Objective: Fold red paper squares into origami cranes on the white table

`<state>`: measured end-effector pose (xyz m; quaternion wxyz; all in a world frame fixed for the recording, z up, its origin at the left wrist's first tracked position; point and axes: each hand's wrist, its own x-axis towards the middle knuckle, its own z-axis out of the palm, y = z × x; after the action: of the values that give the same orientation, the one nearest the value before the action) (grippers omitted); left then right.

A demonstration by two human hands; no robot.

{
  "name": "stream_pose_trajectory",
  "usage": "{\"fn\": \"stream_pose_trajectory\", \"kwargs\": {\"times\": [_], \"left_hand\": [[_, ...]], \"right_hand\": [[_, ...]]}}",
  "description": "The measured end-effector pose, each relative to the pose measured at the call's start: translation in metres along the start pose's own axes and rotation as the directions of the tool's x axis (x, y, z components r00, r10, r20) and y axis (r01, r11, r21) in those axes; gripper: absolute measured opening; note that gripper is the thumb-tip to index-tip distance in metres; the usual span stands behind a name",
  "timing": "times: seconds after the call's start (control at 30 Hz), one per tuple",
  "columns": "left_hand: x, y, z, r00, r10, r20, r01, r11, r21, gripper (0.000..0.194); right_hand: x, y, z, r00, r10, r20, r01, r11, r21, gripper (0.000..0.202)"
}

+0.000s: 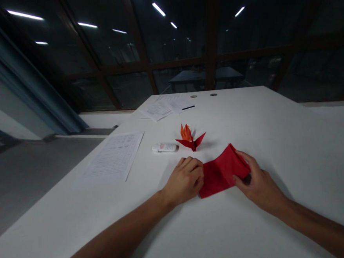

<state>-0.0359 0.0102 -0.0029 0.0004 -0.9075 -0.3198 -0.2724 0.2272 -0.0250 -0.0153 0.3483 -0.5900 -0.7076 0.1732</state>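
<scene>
At the table (pixel 235 112), hands (pixel 183 181) (pixel 260 185) partly hide red paper (pixel 218 175).

We see a folded rectangular sheet of matte red paper (pixel 219 175) above the near part of the white counter (pixel 247 116). Its left part spreads low and fairly flat; its right end rises, bent over in layers that gape slightly, with a pointed upper corner. We see soft creases across its middle.
</scene>
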Motion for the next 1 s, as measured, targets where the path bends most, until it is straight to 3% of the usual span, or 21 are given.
{"fn": "stream_pose_trajectory", "kwargs": {"times": [0.57, 0.73, 0.83, 1.0], "left_hand": [[-0.0011, 0.0029, -0.0021, 0.997, -0.056, -0.060, 0.056, 0.998, -0.006, 0.011], [-0.0014, 0.0031, -0.0011, 0.999, -0.025, -0.040, 0.024, 0.999, -0.023, 0.010], [-0.0014, 0.0027, 0.0005, 0.998, -0.063, -0.028, 0.063, 0.998, -0.005, 0.006], [-0.0009, 0.0038, -0.0001, 0.985, -0.156, -0.069, 0.154, 0.988, -0.024, 0.043]], "right_hand": [[-0.0006, -0.0009, -0.0009, 0.998, 0.045, 0.036, -0.046, 0.999, 0.019, 0.068], [-0.0001, -0.0013, -0.0015, 0.997, 0.051, 0.050, -0.052, 0.999, 0.011, 0.069], [-0.0003, -0.0012, -0.0016, 0.998, 0.049, 0.039, -0.049, 0.999, 0.003, 0.069], [-0.0007, -0.0017, -0.0017, 0.998, 0.047, 0.029, -0.047, 0.999, -0.010, 0.068]]}}
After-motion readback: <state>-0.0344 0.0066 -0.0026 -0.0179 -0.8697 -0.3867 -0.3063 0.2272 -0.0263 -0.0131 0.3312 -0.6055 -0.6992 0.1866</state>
